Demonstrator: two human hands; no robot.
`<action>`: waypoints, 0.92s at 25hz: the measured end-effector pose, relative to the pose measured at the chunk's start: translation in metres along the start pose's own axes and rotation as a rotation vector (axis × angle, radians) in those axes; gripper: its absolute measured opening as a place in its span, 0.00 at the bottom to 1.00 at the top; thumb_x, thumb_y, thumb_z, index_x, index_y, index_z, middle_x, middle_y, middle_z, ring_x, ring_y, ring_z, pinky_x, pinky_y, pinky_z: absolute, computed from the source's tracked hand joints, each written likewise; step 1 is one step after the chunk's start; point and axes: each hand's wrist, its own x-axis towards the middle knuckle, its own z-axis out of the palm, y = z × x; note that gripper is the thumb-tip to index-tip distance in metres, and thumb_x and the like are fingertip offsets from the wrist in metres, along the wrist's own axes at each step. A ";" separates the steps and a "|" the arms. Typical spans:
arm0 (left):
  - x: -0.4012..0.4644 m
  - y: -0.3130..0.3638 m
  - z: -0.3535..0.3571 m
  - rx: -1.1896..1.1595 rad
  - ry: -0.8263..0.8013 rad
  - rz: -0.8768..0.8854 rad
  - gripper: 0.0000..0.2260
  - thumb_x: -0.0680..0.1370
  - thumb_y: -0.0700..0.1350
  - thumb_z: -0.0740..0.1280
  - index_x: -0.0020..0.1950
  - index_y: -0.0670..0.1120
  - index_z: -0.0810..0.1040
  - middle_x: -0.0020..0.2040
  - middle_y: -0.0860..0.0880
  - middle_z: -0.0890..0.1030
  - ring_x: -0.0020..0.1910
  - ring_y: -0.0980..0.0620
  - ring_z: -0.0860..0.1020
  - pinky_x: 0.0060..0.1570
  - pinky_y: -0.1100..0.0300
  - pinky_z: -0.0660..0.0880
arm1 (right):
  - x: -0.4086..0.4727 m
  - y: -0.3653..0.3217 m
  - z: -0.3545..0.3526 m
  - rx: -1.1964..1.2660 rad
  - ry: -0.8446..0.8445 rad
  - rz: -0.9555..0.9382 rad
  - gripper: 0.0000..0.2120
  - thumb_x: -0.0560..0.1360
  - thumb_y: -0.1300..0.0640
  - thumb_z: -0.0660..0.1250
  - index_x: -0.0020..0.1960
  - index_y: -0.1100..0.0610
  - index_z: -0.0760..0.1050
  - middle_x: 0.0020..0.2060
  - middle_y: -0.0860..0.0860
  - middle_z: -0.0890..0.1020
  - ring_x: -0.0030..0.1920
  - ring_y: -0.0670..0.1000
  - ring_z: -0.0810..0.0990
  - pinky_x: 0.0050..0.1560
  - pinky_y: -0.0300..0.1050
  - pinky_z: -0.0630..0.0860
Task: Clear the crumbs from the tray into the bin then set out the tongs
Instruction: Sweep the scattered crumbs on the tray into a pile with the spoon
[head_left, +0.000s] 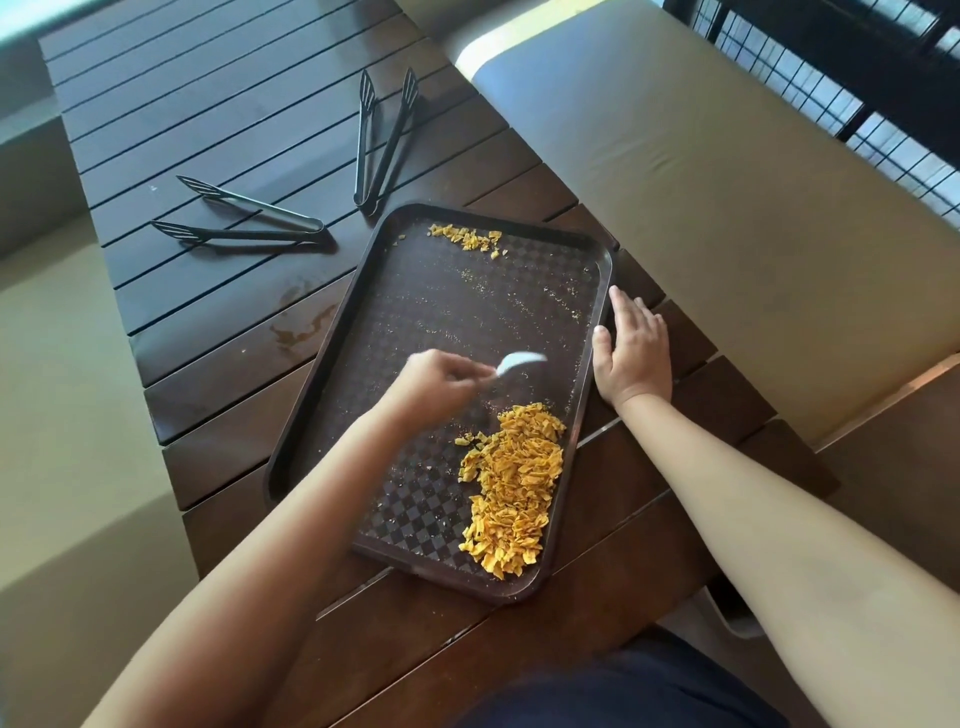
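Two crumb piles on the tray, spoon in the left hand

Head view: two heaps of yellow-orange crumbs lie on a dark brown checker-patterned tray set askew on a dark slatted wooden table. The large crumb pile runs along the tray's right side toward its near corner; the small crumb pile sits by the far rim. Fine dust is scattered across the tray floor between them.

The left hand has its fingers curled round the handle of a white spoon, which is blurred; its bowl points right, over the tray floor just beyond the large pile and apart from it. The right hand lies flat with fingers straight against the tray's right rim, thumb on the rim's inner side, holding nothing.

Two pairs of black tongs rest on the table beyond the tray, both with arms spread: the left tongs lie sideways, the far tongs point away, their hinge end just beside the tray's far corner. A tan cushion lies to the right of the table. No bin shows.
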 end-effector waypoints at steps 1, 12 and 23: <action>0.007 -0.002 -0.006 -0.088 0.096 -0.055 0.12 0.78 0.40 0.63 0.58 0.49 0.81 0.46 0.51 0.83 0.20 0.62 0.65 0.20 0.71 0.64 | 0.000 0.000 0.000 0.002 -0.001 -0.001 0.29 0.74 0.50 0.51 0.72 0.59 0.62 0.69 0.58 0.69 0.71 0.58 0.63 0.72 0.53 0.53; 0.068 -0.006 -0.048 -0.147 0.563 -0.344 0.22 0.74 0.34 0.56 0.69 0.41 0.71 0.68 0.43 0.73 0.67 0.46 0.71 0.66 0.60 0.67 | 0.000 0.000 0.000 0.004 -0.009 -0.001 0.28 0.74 0.50 0.52 0.72 0.59 0.63 0.69 0.58 0.69 0.71 0.58 0.64 0.71 0.53 0.54; 0.096 0.013 -0.045 -0.237 0.468 -0.307 0.24 0.75 0.33 0.56 0.72 0.43 0.67 0.70 0.45 0.70 0.65 0.48 0.72 0.59 0.62 0.71 | 0.000 0.000 0.001 0.009 -0.014 0.003 0.30 0.74 0.47 0.49 0.72 0.59 0.62 0.69 0.57 0.68 0.71 0.57 0.63 0.72 0.53 0.53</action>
